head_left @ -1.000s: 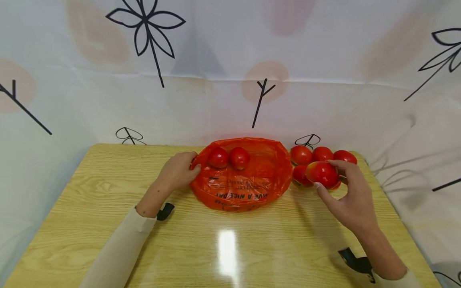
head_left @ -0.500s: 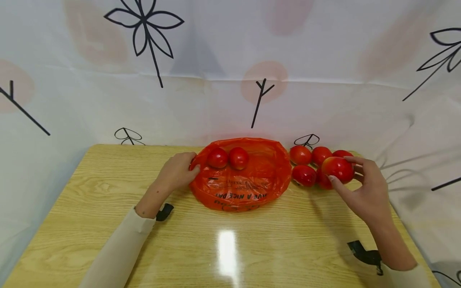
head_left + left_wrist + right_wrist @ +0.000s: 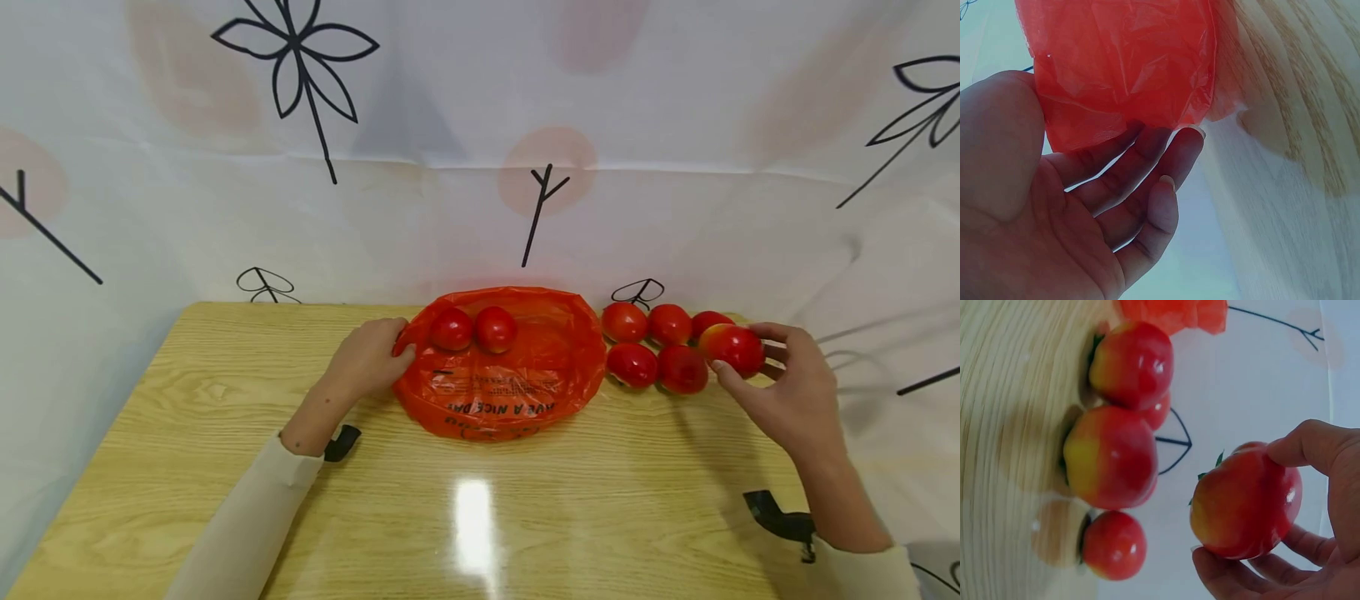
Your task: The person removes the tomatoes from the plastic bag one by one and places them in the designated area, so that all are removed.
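Note:
In the head view, a red plastic bag (image 3: pixel 540 362) with dark printing lies spread open on the table. Two tomatoes rest in it, a left one (image 3: pixel 452 330) and a right one (image 3: pixel 496 330). My left hand (image 3: pixel 366 360) pinches the bag's left edge between thumb and fingers; in the left wrist view the bag's film (image 3: pixel 1122 75) lies across the fingers. Over the table's right side, my right hand (image 3: pixel 798 396) holds a red-and-yellow tomato (image 3: pixel 737 350) with its fingertips. Green leaves show on that tomato (image 3: pixel 1244 506) in the right wrist view.
Between the bag and my right hand, several tomatoes stand in two rows, including a front one (image 3: pixel 682 370) and a back one (image 3: pixel 624 322). A white patterned cloth (image 3: pixel 420 225) rises behind the wooden table (image 3: pixel 390 517). Dark straps show near both wrists.
My right hand has moved to the right with its tomato, from above the front row to the row's right end. The left hand and the bag have stayed put.

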